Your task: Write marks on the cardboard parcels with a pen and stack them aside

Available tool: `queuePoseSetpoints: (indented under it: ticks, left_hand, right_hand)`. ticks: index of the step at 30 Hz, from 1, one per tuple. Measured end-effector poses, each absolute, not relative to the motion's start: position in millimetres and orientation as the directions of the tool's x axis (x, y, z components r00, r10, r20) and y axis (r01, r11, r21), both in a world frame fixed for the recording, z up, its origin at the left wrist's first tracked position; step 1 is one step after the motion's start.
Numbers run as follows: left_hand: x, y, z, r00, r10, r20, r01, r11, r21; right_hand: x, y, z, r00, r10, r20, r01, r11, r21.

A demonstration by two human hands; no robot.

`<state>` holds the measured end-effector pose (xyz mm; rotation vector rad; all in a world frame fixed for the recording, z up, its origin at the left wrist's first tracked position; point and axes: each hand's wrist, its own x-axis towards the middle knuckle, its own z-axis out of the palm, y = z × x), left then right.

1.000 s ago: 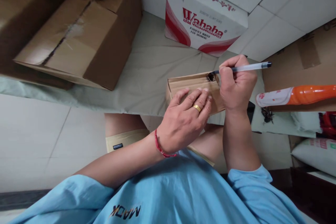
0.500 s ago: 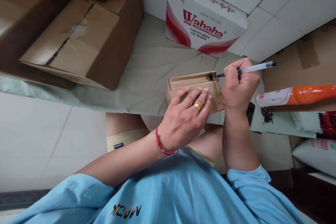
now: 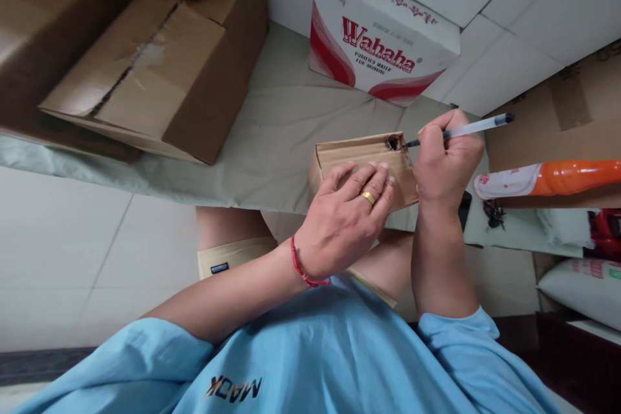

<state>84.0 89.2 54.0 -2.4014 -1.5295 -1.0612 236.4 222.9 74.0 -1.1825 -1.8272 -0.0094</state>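
Observation:
A small brown cardboard box (image 3: 359, 152) lies on the cloth-covered surface close to my body. Near its far right corner is a ragged dark hole (image 3: 394, 141). My left hand (image 3: 342, 223), with a gold ring and a red string bracelet, rests flat on the top of the box, its fingers stretched out. My right hand (image 3: 449, 165) is closed around a pen (image 3: 478, 126) with a clear barrel and dark cap end. The pen's tip is at the box's right edge, just beside the hole; whether it touches the cardboard I cannot tell.
Large taped cartons (image 3: 140, 65) are stacked at the left. A white and red Wahaha carton (image 3: 383, 45) stands against the tiled wall. To the right are an orange bottle-shaped object (image 3: 572, 178), a bunch of keys (image 3: 493, 213), another carton (image 3: 548, 110) and a white sack (image 3: 582, 288).
The whole view has shifted slightly. My left hand stays flat on the box, and the pen in my right hand remains beside the hole with its tip only marginally nearer my body.

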Motion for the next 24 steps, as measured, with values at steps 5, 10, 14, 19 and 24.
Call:
queuePoseSetpoints:
  ticks: [5, 10, 14, 19, 24]
  left_hand:
    - [84.0, 89.3, 53.9, 0.244, 0.737, 0.631, 0.833, -0.493, 0.253]
    - [84.1, 88.7, 53.4, 0.245, 0.755, 0.608, 0.825, -0.492, 0.278]
    - [84.4, 89.2, 54.2, 0.247, 0.741, 0.624, 0.839, -0.485, 0.245]
    - [84.7, 90.1, 54.9, 0.244, 0.715, 0.655, 0.85, -0.482, 0.21]
    - [85.0, 90.1, 54.3, 0.245, 0.717, 0.652, 0.851, -0.482, 0.211]
  right_hand:
    - [234.7, 220.2, 75.4, -0.121, 0.729, 0.674, 0.697, 0.546, -0.465]
    - [231.9, 217.5, 78.7, -0.124, 0.766, 0.631, 0.662, 0.537, -0.522]
    - [232.3, 215.7, 79.3, -0.161, 0.799, 0.579, 0.642, 0.531, -0.554]
    - [234.4, 216.1, 77.3, -0.209, 0.776, 0.594, 0.608, 0.58, -0.543]
    - [233.8, 218.2, 77.4, -0.227, 0.758, 0.611, 0.593, 0.606, -0.531]
